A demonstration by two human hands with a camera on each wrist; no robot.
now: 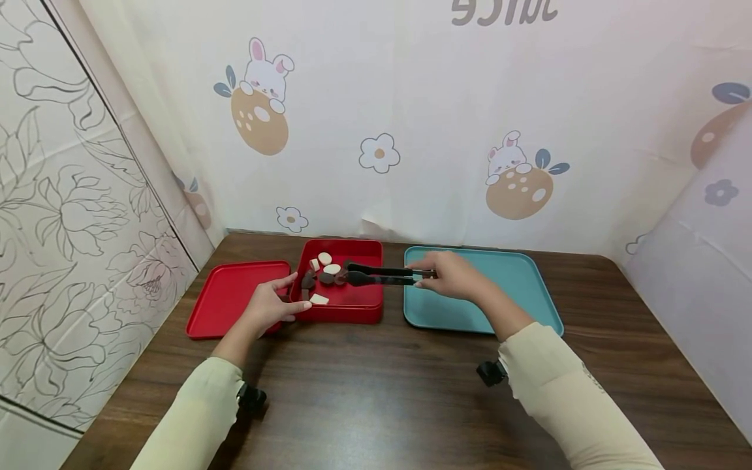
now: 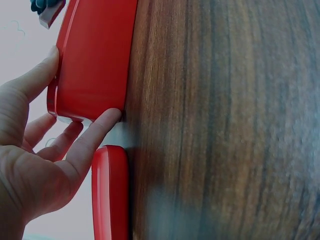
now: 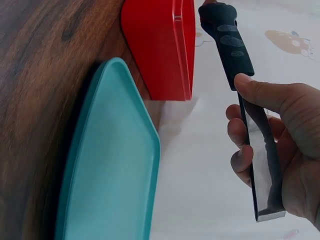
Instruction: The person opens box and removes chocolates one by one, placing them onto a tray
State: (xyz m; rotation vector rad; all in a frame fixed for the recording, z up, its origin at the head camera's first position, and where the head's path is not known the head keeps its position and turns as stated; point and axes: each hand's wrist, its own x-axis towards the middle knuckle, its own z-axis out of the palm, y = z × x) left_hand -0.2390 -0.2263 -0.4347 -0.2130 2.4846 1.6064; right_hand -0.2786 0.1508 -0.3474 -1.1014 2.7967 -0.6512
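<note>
My left hand (image 1: 271, 305) holds the near left corner of a deep red box (image 1: 364, 315). In the left wrist view its thumb touches the rim and its fingers (image 2: 95, 137) lie against the end wall. White pieces (image 1: 331, 269) and dark brown pieces (image 1: 326, 279), apparently chocolates, lie in the box. My right hand (image 1: 449, 274) grips metal tongs (image 3: 261, 160) with black ends. Those ends reach over the box, close beside a brown piece (image 1: 341, 277); whether they pinch it I cannot tell.
A flat red tray or lid (image 1: 235, 294) lies left of the box, partly behind my left hand. To the right is a teal tray (image 1: 487, 313), under my right hand. All stand on a dark wooden table (image 1: 376, 391) before a patterned curtain (image 1: 435, 196).
</note>
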